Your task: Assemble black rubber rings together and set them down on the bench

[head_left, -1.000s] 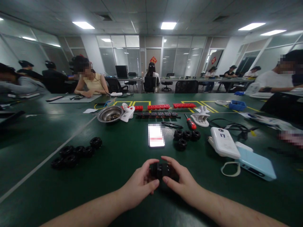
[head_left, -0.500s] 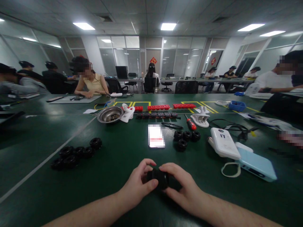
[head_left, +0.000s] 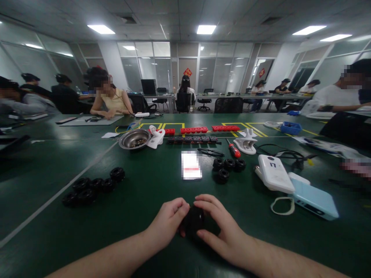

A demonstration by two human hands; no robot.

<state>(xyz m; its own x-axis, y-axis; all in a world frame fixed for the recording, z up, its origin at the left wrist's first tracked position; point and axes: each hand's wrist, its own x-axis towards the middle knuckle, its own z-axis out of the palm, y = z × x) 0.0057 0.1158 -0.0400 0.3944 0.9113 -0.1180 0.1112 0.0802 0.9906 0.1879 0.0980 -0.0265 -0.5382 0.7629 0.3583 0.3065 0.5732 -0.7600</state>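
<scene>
Both my hands close round one small black round part (head_left: 193, 221) just above the green table (head_left: 139, 200), near its front edge. My left hand (head_left: 167, 222) pinches it from the left with curled fingers. My right hand (head_left: 222, 227) wraps over its top and right side. Most of the part is hidden by my fingers. A phone with a lit screen (head_left: 191, 165) lies just beyond my hands. To its right sits a small cluster of black round parts (head_left: 228, 167); several more black round parts (head_left: 92, 186) lie at the left.
A metal bowl (head_left: 135, 139), red strips (head_left: 194, 130), a black strip (head_left: 193, 140), a red-handled screwdriver (head_left: 233, 149), a white device (head_left: 274, 173) with black cable and a light blue box (head_left: 314, 199) lie further back and right. Other people sit at tables around.
My hands have drawn closer together and slightly toward me, covering more of the black part; it appears turned between the fingers. Nothing else on the table has moved.
</scene>
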